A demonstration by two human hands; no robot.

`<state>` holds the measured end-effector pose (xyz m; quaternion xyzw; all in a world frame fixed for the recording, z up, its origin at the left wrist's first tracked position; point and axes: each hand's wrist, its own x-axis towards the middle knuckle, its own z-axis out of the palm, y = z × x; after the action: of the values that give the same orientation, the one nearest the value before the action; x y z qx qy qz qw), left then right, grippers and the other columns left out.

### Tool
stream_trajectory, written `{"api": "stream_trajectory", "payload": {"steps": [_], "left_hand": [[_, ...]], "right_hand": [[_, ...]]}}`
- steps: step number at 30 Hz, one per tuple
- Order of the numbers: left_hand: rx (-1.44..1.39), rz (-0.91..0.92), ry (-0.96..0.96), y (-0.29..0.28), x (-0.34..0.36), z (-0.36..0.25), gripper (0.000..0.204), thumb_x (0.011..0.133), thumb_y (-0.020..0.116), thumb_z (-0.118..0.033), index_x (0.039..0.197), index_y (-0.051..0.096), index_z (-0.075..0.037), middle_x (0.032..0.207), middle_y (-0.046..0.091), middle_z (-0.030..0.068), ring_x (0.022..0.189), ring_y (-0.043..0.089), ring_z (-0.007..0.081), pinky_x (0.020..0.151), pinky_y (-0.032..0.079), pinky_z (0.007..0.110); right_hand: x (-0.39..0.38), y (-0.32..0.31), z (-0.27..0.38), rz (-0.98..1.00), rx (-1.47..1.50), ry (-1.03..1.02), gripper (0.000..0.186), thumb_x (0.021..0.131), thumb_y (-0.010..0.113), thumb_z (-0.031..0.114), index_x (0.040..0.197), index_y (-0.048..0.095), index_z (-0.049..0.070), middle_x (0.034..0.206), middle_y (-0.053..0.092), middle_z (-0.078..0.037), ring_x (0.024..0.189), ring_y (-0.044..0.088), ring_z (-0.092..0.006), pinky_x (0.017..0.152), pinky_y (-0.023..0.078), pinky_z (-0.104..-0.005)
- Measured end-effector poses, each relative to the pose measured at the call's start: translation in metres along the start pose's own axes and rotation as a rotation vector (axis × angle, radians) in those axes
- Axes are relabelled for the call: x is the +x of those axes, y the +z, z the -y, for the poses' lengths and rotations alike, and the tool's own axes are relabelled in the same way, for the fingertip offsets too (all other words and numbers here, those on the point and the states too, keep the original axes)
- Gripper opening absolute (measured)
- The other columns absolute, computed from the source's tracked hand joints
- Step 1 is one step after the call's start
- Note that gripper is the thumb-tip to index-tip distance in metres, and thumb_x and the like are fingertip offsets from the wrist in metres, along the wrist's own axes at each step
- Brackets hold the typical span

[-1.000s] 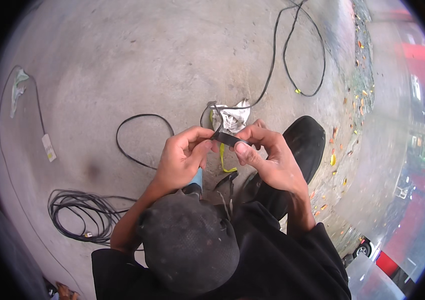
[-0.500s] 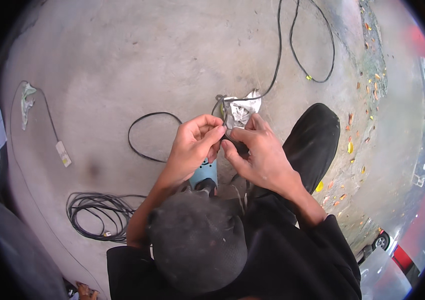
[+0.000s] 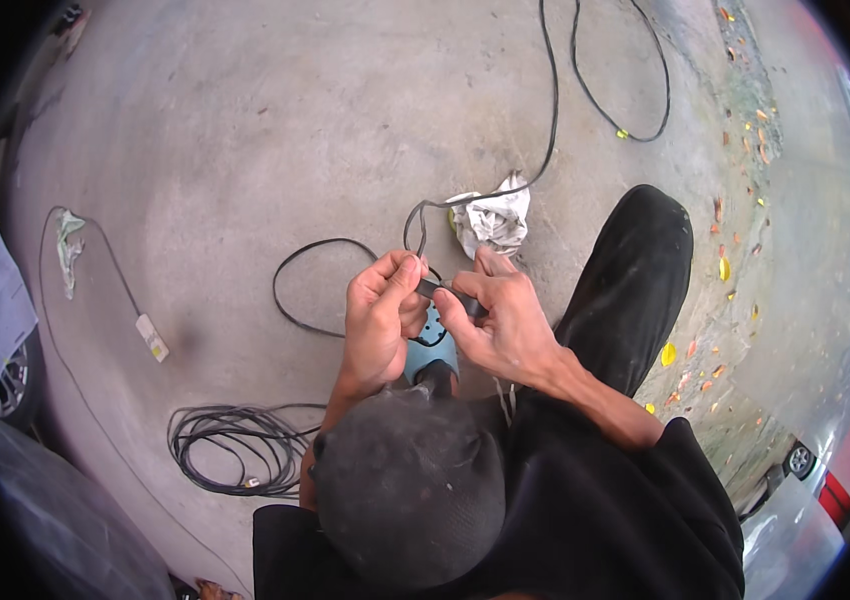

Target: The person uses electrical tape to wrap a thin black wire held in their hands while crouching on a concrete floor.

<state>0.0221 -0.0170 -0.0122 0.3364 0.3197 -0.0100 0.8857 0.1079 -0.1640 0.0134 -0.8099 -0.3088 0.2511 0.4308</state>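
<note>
My left hand (image 3: 377, 322) and my right hand (image 3: 501, 322) meet in front of me, fingertips pinching a small dark piece (image 3: 431, 289) from both sides. Right under the hands lies a light blue power tool (image 3: 431, 348), partly hidden by them and by my dark cap (image 3: 407, 490). A thin black cable (image 3: 317, 246) loops on the concrete floor just left of my left hand. What the dark piece is cannot be made out.
A crumpled white rag (image 3: 493, 218) lies just beyond the hands, with a black cable (image 3: 551, 100) running away from it. A coiled black cable (image 3: 235, 450) sits at lower left, a white plug (image 3: 153, 338) further left. My black-trousered knee (image 3: 637, 270) is on the right.
Both hands have stayed on the small dark piece and drawn closer together over the blue tool. The yellow bit seen below the hands a second ago is now hidden.
</note>
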Motion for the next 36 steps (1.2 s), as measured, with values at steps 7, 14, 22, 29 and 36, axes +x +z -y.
{"api": "stream_trajectory", "payload": {"steps": [7,14,22,29,36], "left_hand": [[-0.08,0.015,-0.007,-0.006,-0.002,-0.005,0.016,0.103,0.055,-0.019,0.096,0.055,-0.006,0.058,0.028,-0.0113,0.045,0.02,0.001,0.044,0.017,0.023],[-0.113,0.176,-0.038,-0.006,-0.003,-0.021,0.017,0.101,0.055,-0.017,0.103,0.058,0.0,0.065,0.041,-0.0057,0.053,0.03,0.0022,0.049,0.023,0.022],[0.078,0.386,0.039,-0.004,-0.014,-0.025,0.043,0.1,0.05,-0.007,0.14,0.047,0.005,0.074,0.051,0.0025,0.059,0.038,0.0054,0.056,0.035,0.022],[0.018,0.392,-0.073,0.001,-0.011,-0.023,0.043,0.103,0.045,-0.008,0.144,0.043,0.004,0.075,0.056,0.0055,0.053,0.033,0.0034,0.051,0.031,0.02],[0.087,0.356,-0.029,0.001,-0.002,-0.035,0.03,0.104,0.046,-0.011,0.132,0.044,0.001,0.079,0.064,0.0157,0.047,0.033,0.0036,0.047,0.03,0.021]], "right_hand": [[-0.007,0.001,-0.002,0.01,0.09,0.022,0.026,0.087,0.069,0.021,0.076,0.064,-0.002,0.068,0.042,-0.014,0.071,0.046,-0.0293,0.064,0.038,-0.0411],[-0.004,-0.014,-0.003,0.017,0.074,0.011,0.027,0.09,0.068,0.022,0.074,0.062,0.0,0.067,0.04,-0.013,0.075,0.043,-0.0273,0.07,0.037,-0.0397],[0.0,-0.028,-0.001,0.024,0.076,0.025,0.031,0.09,0.069,0.024,0.073,0.061,0.0,0.065,0.039,-0.012,0.074,0.041,-0.0266,0.072,0.037,-0.0389],[0.01,-0.024,-0.005,-0.006,0.029,0.187,0.041,0.088,0.076,0.035,0.075,0.062,-0.001,0.07,0.055,-0.014,0.066,0.049,-0.0236,0.061,0.04,-0.0385],[0.032,-0.022,-0.004,-0.015,0.397,0.22,0.027,0.088,0.078,0.028,0.087,0.072,0.002,0.076,0.063,-0.008,0.068,0.052,-0.0162,0.063,0.042,-0.0304]]}}
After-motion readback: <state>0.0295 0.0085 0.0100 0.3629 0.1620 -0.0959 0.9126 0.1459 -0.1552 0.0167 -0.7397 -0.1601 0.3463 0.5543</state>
